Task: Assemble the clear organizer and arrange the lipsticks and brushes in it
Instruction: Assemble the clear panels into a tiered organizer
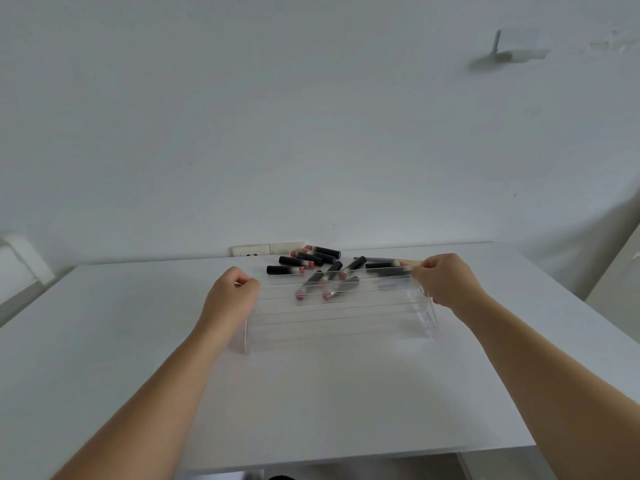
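Note:
A clear stepped organizer (341, 323) stands on the white table (104, 341), its tiers running left to right. My left hand (230, 296) grips its upper left end with fingers curled. My right hand (450, 282) pinches its upper right end. Behind the organizer lie several black lipsticks (313, 259) with pink ends, scattered and partly seen through the clear plastic. Brushes (388, 263) with dark and light wooden handles lie at the back right, close to my right hand's fingers.
A white wall rises right behind the table, with a socket plate (266, 249) at table height. The table's front edge runs below my forearms. A white object (20, 261) stands off the table's left side.

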### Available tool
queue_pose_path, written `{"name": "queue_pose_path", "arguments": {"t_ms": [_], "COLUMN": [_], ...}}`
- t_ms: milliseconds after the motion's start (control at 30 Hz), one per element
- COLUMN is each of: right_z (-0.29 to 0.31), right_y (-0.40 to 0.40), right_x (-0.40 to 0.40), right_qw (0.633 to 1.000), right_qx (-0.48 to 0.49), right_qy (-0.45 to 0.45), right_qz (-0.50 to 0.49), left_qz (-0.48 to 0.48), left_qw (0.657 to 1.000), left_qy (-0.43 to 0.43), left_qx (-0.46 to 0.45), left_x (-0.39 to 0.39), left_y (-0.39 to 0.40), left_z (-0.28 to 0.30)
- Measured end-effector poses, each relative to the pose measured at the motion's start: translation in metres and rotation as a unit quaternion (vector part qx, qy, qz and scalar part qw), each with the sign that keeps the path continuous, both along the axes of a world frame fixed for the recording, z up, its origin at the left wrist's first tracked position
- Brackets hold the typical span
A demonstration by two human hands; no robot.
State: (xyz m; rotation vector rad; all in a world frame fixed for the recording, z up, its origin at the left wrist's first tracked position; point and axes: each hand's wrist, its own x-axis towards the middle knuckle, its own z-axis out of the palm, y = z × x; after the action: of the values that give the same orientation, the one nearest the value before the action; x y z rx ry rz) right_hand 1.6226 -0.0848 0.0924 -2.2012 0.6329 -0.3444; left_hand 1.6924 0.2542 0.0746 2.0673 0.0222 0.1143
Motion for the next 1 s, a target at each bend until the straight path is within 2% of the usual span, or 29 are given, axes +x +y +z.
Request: {"name": "queue_pose_path", "arguments": {"t_ms": [267,600,800,900,1000], "right_z": [-0.007,-0.003,-0.010,-0.017,-0.019], "right_y": [0.000,-0.014,-0.035,-0.046,-0.055], "right_x": [-0.004,-0.020,-0.022,-0.019,-0.012], "right_qw": [1.000,1.000,0.999,0.998,0.992], "right_qx": [0.006,0.018,0.029,-0.017,-0.091], "right_qy": [-0.019,0.021,-0.031,-0.065,-0.085], "right_qz": [-0.005,0.011,-0.008,-0.008,0.021], "left_qz": [0.008,-0.028,-0.056,-0.070,-0.104], "left_qw": [1.000,0.999,0.998,0.996,0.986], "left_qy": [0.001,-0.028,-0.035,-0.049,-0.089], "left_qx": [-0.025,-0.019,-0.016,0.022,0.097], "left_x": [-0.003,-0.003,0.010,0.021,0.034], "left_y": [0.000,0.014,0.022,0.026,0.026], "left_z": [-0.002,-0.010,-0.008,-0.010,-0.006]}}
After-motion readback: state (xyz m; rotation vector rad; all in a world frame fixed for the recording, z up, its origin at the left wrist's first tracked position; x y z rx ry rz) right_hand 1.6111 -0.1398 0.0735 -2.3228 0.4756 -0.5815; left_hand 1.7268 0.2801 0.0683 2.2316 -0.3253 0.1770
